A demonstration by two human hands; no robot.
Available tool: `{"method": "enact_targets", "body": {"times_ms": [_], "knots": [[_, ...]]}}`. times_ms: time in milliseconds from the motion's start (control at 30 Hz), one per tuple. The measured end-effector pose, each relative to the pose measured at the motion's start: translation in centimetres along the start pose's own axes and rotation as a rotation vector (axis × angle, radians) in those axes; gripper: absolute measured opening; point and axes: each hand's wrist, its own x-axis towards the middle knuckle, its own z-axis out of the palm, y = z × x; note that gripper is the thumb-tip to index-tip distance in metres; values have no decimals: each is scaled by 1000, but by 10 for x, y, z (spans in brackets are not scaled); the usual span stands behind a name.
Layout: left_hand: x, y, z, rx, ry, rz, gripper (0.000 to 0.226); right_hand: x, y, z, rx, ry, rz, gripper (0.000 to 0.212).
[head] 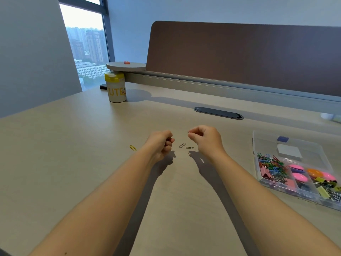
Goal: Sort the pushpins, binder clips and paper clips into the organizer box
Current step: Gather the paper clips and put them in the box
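Our right hand (203, 139) pinches a paper clip (188, 133); left hand (162, 145) is curled, contents unclear; next, the organizer box (295, 169) at 4 o'clock

left hand (162, 145): bare, no rings | right hand (204, 139): bare | forearms: bare, sleeveless, no watch

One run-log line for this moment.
right hand: pinches silver clip | left hand: fisted | desk: silver clips, yellow clip | box: open, right
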Motion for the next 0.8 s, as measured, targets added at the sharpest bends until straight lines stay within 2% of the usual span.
{"method": "enact_targets", "body": {"times_ms": [233,433,667,800], "knots": [[2,1,6,18,-23,-81,28,2,-3,-6,53,-2,45,21],[7,0,16,207,10,-26,33,3,4,-16,50,-24,71,21],[8,5,18,376,-35,-13,41,4,8,-22,78,-43,81,20],[5,5,19,287,-61,-11,30,5,7,-21,94,-25,62,19]]}}
